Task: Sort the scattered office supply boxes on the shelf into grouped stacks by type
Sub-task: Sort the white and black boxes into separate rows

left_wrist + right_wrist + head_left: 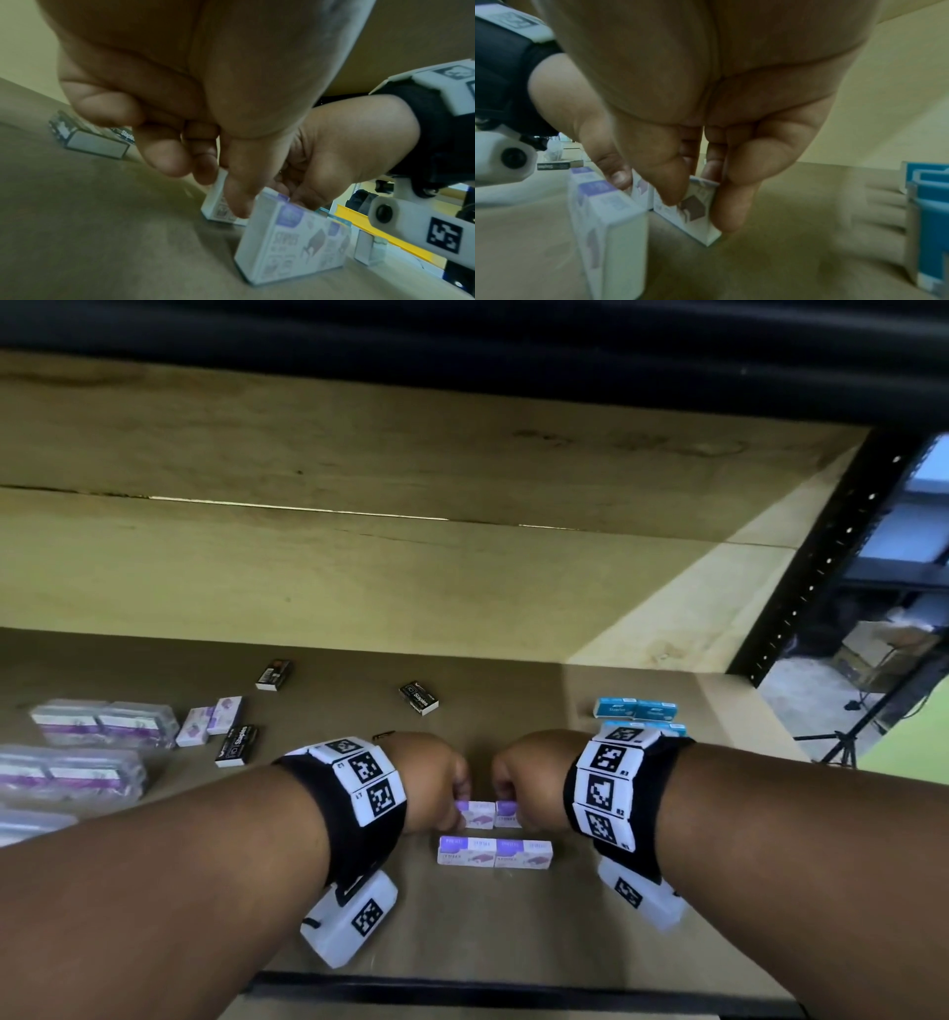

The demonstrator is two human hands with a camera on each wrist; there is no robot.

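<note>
Here, mid-frame on the brown shelf (642, 942), left hand (431, 780) and right hand (534, 778) each pinch a purple box (477, 815), (508, 815); plywood wall (359, 567) behind, black upright (842, 546) upper right.

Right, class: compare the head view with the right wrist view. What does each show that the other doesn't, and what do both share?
Only the head view shows the clear plastic packs at far left, the lone black staples box further back, and the backs of both hands.

Only the right wrist view shows the right hand's fingertips pinching the purple-and-white box from beneath.

Both show the held purple boxes, the nearer purple pair, the blue boxes and the brown shelf.
</note>
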